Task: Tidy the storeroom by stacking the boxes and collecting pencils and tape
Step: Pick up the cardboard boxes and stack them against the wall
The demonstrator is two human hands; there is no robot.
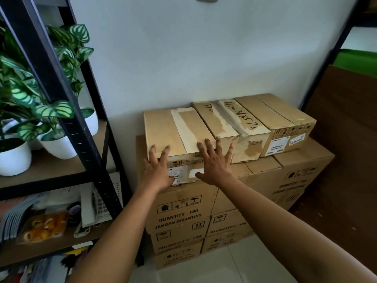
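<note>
Under both flat hands (157,170), leftmost box (173,131).

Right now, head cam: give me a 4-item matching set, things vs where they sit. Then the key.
Things:
1. Left hand
2. Box with handwritten numbers
3. White plant pots
4. Tape rolls

Places:
A. Lower shelf of the black rack
B. Middle of the top row of three boxes
C. Front face of the leftmost top box
D. Upper shelf, beside the rack post

Pairs: 1-C, 2-B, 3-D, 4-A
</note>
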